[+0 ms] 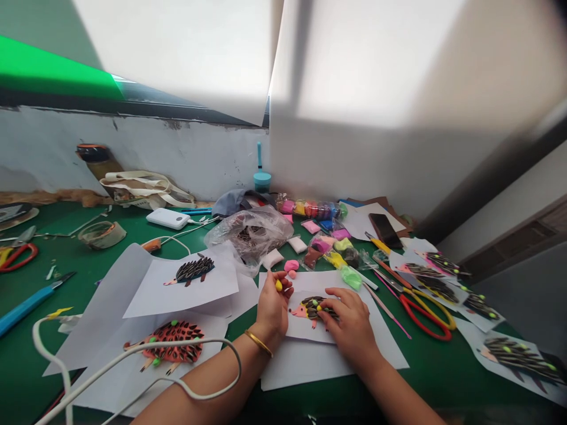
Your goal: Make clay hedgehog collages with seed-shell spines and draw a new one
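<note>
A hedgehog picture point(305, 308) of dark seeds and yellow and pink clay lies on white paper in front of me. My left hand point(275, 301), with a gold bangle at the wrist, is curled around a small lump of yellow clay point(279, 285) at the paper's left edge. The thumb and fingertips of my right hand point(348, 319) press close together on the hedgehog's back, touching a small yellow piece point(319, 307) among the seeds. Pink clay point(291, 265) sits just beyond the paper.
A plastic bag of seeds point(250, 233) and packets of coloured clay point(341, 233) lie behind. Red and yellow scissors point(427, 316) are at right, near more hedgehog pictures point(518, 354). At left are another hedgehog sheet point(146, 298), a white cable point(110, 361) and a blue-handled tool point(26, 310).
</note>
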Motion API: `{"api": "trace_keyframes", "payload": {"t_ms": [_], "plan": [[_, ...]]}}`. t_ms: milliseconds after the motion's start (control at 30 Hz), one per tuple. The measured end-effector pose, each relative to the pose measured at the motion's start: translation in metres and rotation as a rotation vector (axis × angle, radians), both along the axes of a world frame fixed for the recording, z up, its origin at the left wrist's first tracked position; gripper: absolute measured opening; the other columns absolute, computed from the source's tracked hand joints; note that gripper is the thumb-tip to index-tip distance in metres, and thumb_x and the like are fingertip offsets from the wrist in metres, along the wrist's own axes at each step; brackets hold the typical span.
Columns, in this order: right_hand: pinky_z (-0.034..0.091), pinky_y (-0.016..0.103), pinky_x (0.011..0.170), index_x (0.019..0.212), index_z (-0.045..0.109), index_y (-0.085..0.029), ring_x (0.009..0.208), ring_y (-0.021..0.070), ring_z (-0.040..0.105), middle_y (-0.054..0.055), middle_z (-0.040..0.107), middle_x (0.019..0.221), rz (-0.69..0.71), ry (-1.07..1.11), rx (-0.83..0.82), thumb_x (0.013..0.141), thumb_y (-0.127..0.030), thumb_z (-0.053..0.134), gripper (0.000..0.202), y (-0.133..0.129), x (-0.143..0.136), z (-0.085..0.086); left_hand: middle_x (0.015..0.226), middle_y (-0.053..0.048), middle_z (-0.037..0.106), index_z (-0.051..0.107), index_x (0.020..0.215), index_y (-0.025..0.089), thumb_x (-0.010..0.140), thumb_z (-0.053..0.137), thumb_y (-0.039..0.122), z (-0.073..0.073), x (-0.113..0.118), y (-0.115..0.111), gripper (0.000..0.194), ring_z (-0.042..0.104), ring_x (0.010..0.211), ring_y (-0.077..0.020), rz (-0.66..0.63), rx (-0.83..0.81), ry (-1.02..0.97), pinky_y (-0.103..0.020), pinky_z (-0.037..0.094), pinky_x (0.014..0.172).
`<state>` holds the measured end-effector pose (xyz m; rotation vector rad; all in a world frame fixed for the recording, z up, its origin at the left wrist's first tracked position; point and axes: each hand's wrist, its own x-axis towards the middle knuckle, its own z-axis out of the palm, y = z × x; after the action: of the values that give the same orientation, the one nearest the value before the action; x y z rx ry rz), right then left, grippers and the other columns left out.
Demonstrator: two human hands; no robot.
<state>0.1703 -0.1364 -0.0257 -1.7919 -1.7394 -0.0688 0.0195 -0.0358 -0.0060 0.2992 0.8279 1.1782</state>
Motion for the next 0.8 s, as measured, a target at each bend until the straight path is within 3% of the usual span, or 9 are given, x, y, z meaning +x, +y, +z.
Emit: {"api": "trace_keyframes", "payload": {"t_ms": [800], "plan": [[0.039,0.047,0.092,0.089,0.073,-0.03,0.113,0.0297,0.053,0.005,0.065,0.116,0.002,-0.011,0.003,0.082,-0.026,0.066,0.01,0.0007,-0.0017,-0.0022,0.072,-0.002,0.055,0.061,0.083,0.014,0.095,0.045,0.042,-0.0038,0.0006,0.0016,0.035,0.054,0.065,-0.0094,-0.004,0.003,0.0,-0.021,0.047,0.065]]}}
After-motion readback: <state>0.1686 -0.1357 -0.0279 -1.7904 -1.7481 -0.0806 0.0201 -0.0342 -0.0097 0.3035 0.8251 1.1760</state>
